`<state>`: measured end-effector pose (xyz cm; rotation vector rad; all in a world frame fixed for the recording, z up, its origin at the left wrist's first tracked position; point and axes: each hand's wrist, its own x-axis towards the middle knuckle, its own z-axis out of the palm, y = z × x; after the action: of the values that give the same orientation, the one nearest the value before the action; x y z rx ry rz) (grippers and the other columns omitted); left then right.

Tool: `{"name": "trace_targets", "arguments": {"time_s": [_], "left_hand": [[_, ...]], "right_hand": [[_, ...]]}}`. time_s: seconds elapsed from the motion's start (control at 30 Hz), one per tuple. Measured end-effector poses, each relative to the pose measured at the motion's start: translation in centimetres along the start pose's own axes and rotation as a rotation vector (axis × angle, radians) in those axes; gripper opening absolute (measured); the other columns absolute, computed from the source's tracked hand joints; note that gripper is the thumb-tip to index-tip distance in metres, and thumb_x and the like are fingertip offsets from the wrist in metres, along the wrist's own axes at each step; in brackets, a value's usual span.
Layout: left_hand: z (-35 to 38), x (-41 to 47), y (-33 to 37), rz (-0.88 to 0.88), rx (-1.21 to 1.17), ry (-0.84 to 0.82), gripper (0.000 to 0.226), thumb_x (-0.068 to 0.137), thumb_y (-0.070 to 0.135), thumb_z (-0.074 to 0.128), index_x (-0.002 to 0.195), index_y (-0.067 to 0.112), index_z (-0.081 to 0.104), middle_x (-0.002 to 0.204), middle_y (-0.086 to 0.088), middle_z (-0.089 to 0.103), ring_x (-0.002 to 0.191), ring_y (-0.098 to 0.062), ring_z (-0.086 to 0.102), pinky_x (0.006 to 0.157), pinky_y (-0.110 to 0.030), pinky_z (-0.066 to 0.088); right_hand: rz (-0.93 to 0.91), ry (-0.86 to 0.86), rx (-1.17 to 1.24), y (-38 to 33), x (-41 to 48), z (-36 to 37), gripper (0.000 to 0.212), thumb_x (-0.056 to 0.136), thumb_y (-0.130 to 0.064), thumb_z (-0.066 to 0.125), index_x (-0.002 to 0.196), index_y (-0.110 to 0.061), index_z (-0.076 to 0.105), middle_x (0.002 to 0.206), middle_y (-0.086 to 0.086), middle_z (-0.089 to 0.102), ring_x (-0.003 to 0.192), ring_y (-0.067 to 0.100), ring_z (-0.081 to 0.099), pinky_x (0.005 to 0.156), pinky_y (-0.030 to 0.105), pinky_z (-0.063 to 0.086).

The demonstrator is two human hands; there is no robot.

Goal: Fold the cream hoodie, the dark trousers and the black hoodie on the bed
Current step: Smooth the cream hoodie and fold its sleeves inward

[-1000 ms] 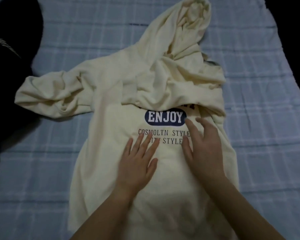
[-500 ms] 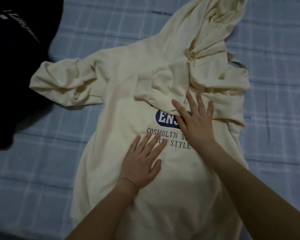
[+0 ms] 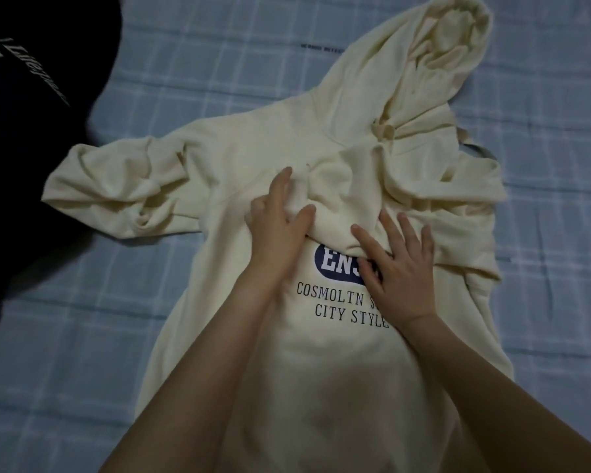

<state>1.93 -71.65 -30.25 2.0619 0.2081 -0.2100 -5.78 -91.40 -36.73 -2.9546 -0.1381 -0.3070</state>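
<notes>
The cream hoodie (image 3: pixel 338 363) lies front up on the bed, with its hood (image 3: pixel 447 56) toward the top right. One sleeve is bunched at the left (image 3: pixel 116 186); the other is folded across the chest over the "ENJOY" print. My left hand (image 3: pixel 280 230) is at that folded sleeve's end, thumb on top of the cloth and fingers partly curled against it. My right hand (image 3: pixel 400 264) lies flat with spread fingers on the same sleeve, covering part of the print. The black hoodie (image 3: pixel 17 138) sits at the far left. I cannot pick out the dark trousers.
A blue checked sheet (image 3: pixel 65 387) covers the bed all round the hoodie. A dark strap or tag (image 3: pixel 478 150) pokes out from under the hoodie's right shoulder.
My left hand slid up from the lower chest to the folded sleeve's end and took hold of it. My right hand stayed flat on the sleeve by the print.
</notes>
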Motion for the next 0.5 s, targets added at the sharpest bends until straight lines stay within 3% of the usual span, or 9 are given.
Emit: {"name": "trace_targets", "arguments": {"time_s": [0.1, 0.2, 0.3, 0.37, 0.43, 0.5], "left_hand": [[0.8, 0.9, 0.0, 0.014, -0.071, -0.051, 0.06, 0.085, 0.016, 0.07, 0.139, 0.03, 0.051, 0.126, -0.004, 0.046, 0.112, -0.016, 0.053, 0.096, -0.015, 0.038], [0.5, 1.1, -0.2, -0.078, -0.371, -0.124, 0.061, 0.081, 0.004, 0.074, 0.135, 0.025, 0.056, 0.117, 0.017, 0.058, 0.105, -0.003, 0.064, 0.086, -0.015, 0.05], [0.1, 0.3, -0.2, -0.178, -0.634, -0.192, 0.06, 0.08, -0.001, 0.073, 0.131, 0.028, 0.06, 0.111, 0.016, 0.063, 0.091, 0.0, 0.07, 0.071, -0.016, 0.053], [0.6, -1.0, 0.1, -0.168, -0.723, -0.246, 0.06, 0.078, -0.002, 0.073, 0.126, 0.033, 0.063, 0.115, 0.009, 0.065, 0.1, -0.011, 0.071, 0.077, -0.024, 0.055], [1.8, -2.5, 1.0, -0.146, -0.827, -0.305, 0.06, 0.075, -0.002, 0.073, 0.122, 0.036, 0.066, 0.116, 0.009, 0.069, 0.105, -0.017, 0.069, 0.077, -0.027, 0.056], [4.0, -4.0, 2.6, -0.102, -0.866, -0.351, 0.061, 0.074, -0.001, 0.071, 0.121, 0.038, 0.066, 0.12, 0.013, 0.069, 0.113, -0.017, 0.066, 0.081, -0.028, 0.056]], "right_hand": [[-0.006, 0.031, 0.023, 0.1, 0.0, 0.0, 0.045, 0.101, -0.041, 0.041, 0.146, -0.037, 0.044, 0.154, 0.009, 0.042, 0.145, 0.036, 0.031, 0.118, 0.061, 0.017], [-0.019, 0.061, 0.056, 0.1, -0.1, -0.3, 0.042, 0.102, -0.036, 0.042, 0.143, -0.032, 0.051, 0.149, 0.009, 0.049, 0.141, 0.037, 0.038, 0.116, 0.061, 0.022], [0.005, 0.091, 0.208, 0.1, 0.0, -1.2, 0.039, 0.102, -0.026, 0.044, 0.138, -0.024, 0.058, 0.141, 0.01, 0.056, 0.132, 0.035, 0.048, 0.115, 0.058, 0.026], [0.088, 0.134, 0.47, 0.5, 0.0, -2.9, 0.037, 0.099, -0.013, 0.05, 0.134, -0.02, 0.06, 0.137, 0.01, 0.057, 0.127, 0.024, 0.05, 0.115, 0.045, 0.031], [0.175, 0.208, 0.663, 1.4, -0.5, -5.4, 0.041, 0.097, -0.003, 0.053, 0.133, -0.019, 0.061, 0.138, 0.002, 0.053, 0.128, 0.001, 0.044, 0.11, 0.018, 0.033], [0.226, 0.266, 0.799, 2.7, -1.6, -8.4, 0.045, 0.094, 0.004, 0.054, 0.132, -0.02, 0.061, 0.136, -0.009, 0.049, 0.129, -0.01, 0.04, 0.105, 0.008, 0.032]]}}
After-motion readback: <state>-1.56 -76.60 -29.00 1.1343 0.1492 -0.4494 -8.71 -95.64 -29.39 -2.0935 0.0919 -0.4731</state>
